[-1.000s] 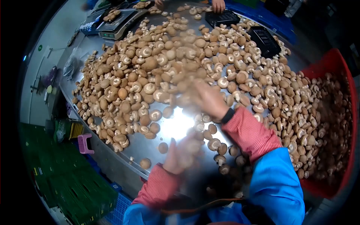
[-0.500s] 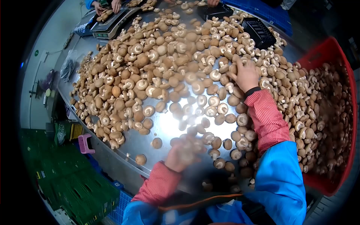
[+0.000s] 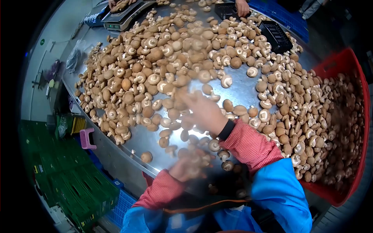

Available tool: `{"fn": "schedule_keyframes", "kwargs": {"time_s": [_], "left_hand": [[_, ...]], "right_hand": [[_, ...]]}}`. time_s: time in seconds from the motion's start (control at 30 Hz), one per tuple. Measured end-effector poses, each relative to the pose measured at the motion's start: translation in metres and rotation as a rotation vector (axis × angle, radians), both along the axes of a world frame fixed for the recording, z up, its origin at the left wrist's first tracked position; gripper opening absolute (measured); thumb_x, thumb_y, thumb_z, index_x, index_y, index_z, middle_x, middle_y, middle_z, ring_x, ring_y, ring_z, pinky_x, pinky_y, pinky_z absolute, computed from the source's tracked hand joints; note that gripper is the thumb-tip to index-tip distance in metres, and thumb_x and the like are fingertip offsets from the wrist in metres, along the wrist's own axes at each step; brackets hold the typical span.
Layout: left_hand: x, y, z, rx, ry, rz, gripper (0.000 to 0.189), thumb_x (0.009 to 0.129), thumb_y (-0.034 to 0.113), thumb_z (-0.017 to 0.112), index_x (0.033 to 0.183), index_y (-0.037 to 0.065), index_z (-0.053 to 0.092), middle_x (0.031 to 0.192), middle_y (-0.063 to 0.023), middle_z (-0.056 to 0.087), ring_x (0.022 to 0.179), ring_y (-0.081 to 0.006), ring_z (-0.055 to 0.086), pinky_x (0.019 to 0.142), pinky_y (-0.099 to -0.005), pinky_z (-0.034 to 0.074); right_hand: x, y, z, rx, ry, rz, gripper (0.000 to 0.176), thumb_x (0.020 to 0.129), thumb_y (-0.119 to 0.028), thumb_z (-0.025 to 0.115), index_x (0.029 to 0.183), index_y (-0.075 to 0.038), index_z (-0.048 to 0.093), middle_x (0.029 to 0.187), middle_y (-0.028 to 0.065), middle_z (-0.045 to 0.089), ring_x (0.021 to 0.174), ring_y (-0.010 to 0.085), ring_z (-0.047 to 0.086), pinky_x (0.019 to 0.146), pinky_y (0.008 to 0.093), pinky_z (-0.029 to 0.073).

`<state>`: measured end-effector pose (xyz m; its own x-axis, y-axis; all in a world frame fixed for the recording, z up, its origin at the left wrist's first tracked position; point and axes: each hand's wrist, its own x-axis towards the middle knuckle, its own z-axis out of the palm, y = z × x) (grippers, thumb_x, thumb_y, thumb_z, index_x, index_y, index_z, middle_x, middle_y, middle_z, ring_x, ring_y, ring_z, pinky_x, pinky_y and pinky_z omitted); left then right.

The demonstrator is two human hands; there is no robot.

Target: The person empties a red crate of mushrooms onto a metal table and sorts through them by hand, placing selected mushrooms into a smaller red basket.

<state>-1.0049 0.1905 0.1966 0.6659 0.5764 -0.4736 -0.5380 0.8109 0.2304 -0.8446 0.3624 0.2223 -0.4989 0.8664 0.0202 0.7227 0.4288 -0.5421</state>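
Observation:
Brown-capped, pale-stemmed mushrooms (image 3: 132, 66) cover much of the metal table (image 3: 239, 79). My right hand (image 3: 206, 112), with a dark band at the wrist, reaches over the middle of the table. Its thumb and fingers are spread apart among loose mushrooms, the fingertips blurred against a brown cap. Near the front edge, my left hand (image 3: 186, 167) is cupped around a few mushrooms (image 3: 200, 159), smeared by a hazy patch in the view. Both forearms wear red checked cuffs over blue sleeves.
At the right stands a red bin (image 3: 363, 112) with mushrooms spilling from its mouth. A scale (image 3: 120, 25) and black baskets (image 3: 275, 37) stand at the back. Another person's hand (image 3: 242, 7) rests by one basket. Green crates (image 3: 77, 190) and a pink stool (image 3: 87, 138) are at left.
My right hand has swept left and nearer from the far right pile, leaving bare metal behind it. My left hand stays low, slightly nearer me. The whole view has shifted a little.

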Motion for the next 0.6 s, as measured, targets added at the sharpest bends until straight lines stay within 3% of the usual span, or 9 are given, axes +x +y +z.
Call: {"fn": "schedule_keyframes", "kwargs": {"time_s": [0.1,0.17,0.2,0.23,0.27,0.33,0.43,0.53,0.6], "left_hand": [[-0.009,-0.006,-0.006,-0.004,-0.003,0.042,0.048,0.094,0.044,0.053,0.131,0.014,0.050,0.137,-0.0178,0.055,0.117,-0.0316,0.060,0.074,-0.0417,0.059],[-0.014,-0.008,-0.007,-0.006,0.001,0.064,0.050,0.095,0.048,0.051,0.132,0.015,0.050,0.136,-0.0173,0.055,0.116,-0.0304,0.060,0.073,-0.0406,0.059],[-0.016,-0.008,-0.007,-0.001,0.017,0.065,0.051,0.095,0.050,0.051,0.132,0.015,0.050,0.136,-0.0172,0.055,0.115,-0.0298,0.061,0.073,-0.0402,0.058],[-0.018,-0.008,-0.007,0.003,0.031,0.065,0.052,0.095,0.052,0.050,0.131,0.016,0.051,0.135,-0.0170,0.055,0.114,-0.0292,0.061,0.072,-0.0397,0.058],[-0.020,-0.008,-0.007,0.009,0.036,0.057,0.051,0.095,0.052,0.050,0.131,0.016,0.051,0.135,-0.0168,0.055,0.113,-0.0289,0.061,0.072,-0.0400,0.058],[-0.023,-0.006,-0.007,0.023,0.040,0.034,0.050,0.094,0.053,0.051,0.129,0.017,0.051,0.135,-0.0163,0.055,0.112,-0.0283,0.061,0.072,-0.0405,0.058],[-0.029,-0.010,-0.008,0.083,0.109,0.030,0.047,0.095,0.052,0.051,0.127,0.018,0.051,0.136,-0.0160,0.054,0.112,-0.0284,0.061,0.071,-0.0423,0.058],[-0.030,-0.008,-0.005,0.067,0.027,0.045,0.049,0.096,0.053,0.048,0.127,0.016,0.051,0.136,-0.0160,0.055,0.112,-0.0286,0.061,0.073,-0.0433,0.057],[-0.027,-0.007,0.000,0.036,0.038,0.041,0.051,0.096,0.056,0.045,0.128,0.016,0.051,0.136,-0.0162,0.055,0.113,-0.0288,0.061,0.074,-0.0440,0.057]], "right_hand": [[-0.002,0.045,0.010,0.040,0.097,-0.116,0.060,0.087,-0.043,0.066,0.136,-0.012,0.050,0.108,0.0207,0.059,0.089,0.0344,0.066,0.073,0.0485,0.052],[-0.002,0.092,-0.004,0.442,0.085,-0.243,0.044,0.086,-0.025,0.062,0.127,-0.011,0.056,0.106,0.0173,0.062,0.080,0.0341,0.066,0.070,0.0459,0.054],[-0.001,0.106,0.012,0.236,-0.001,-0.316,0.055,0.087,-0.031,0.064,0.138,-0.016,0.049,0.102,0.0207,0.063,0.090,0.0374,0.066,0.072,0.0470,0.054],[-0.001,0.128,-0.010,0.344,-0.009,-0.356,0.054,0.086,-0.032,0.066,0.136,-0.016,0.052,0.105,0.0208,0.063,0.092,0.0375,0.066,0.076,0.0472,0.054],[-0.003,0.139,-0.002,0.277,-0.204,-0.369,0.052,0.084,-0.032,0.068,0.132,-0.016,0.054,0.107,0.0189,0.063,0.094,0.0355,0.065,0.080,0.0478,0.053],[0.000,0.162,-0.055,0.506,-0.342,-0.343,0.049,0.083,-0.031,0.069,0.128,-0.016,0.056,0.105,0.0155,0.065,0.097,0.0331,0.064,0.083,0.0491,0.051],[-0.003,0.151,-0.070,0.576,-0.340,-0.259,0.043,0.083,-0.028,0.068,0.122,-0.016,0.057,0.100,0.0109,0.068,0.097,0.0316,0.064,0.081,0.0508,0.047],[0.003,0.124,-0.031,0.403,-0.438,-0.240,0.044,0.080,-0.028,0.072,0.121,-0.016,0.058,0.088,0.0103,0.069,0.096,0.0321,0.064,0.077,0.0502,0.047],[-0.001,0.114,-0.013,0.504,-0.421,-0.224,0.048,0.080,-0.032,0.073,0.123,-0.016,0.058,0.093,0.0117,0.068,0.096,0.0315,0.064,0.075,0.0488,0.047]]}}
